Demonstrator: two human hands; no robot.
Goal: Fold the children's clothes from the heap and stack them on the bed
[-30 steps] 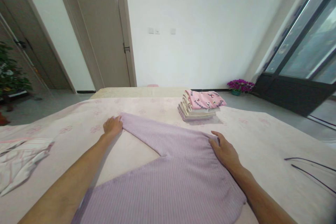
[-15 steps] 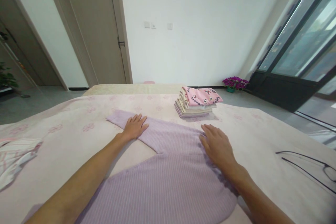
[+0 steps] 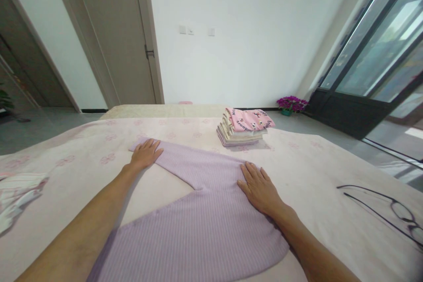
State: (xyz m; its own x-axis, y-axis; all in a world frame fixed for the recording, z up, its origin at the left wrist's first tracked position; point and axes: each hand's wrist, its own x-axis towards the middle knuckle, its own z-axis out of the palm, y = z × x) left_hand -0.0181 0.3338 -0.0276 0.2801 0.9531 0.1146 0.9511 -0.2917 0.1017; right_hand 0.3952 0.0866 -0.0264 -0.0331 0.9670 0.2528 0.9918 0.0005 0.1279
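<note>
A lavender long-sleeved top with fine pale stripes lies spread on the bed, one sleeve reaching toward the far left. My left hand rests flat on that sleeve near its end, fingers extended. Pressed flat at the top's right edge, by the shoulder, is my right hand, its fingers slightly spread. Neither hand grips the fabric. My forearms hide parts of the top's left and right edges, and its near part runs out of view at the bottom.
A stack of folded clothes, pink on top, sits at the bed's far side. Eyeglasses lie at right, and a striped white garment at left. The bed has a pale flowered sheet. Purple flowers stand on the floor beyond.
My left hand has slid left along the sleeve toward its end. My right hand has shifted slightly left and now lies flat at the top's edge. The view has moved a little.
</note>
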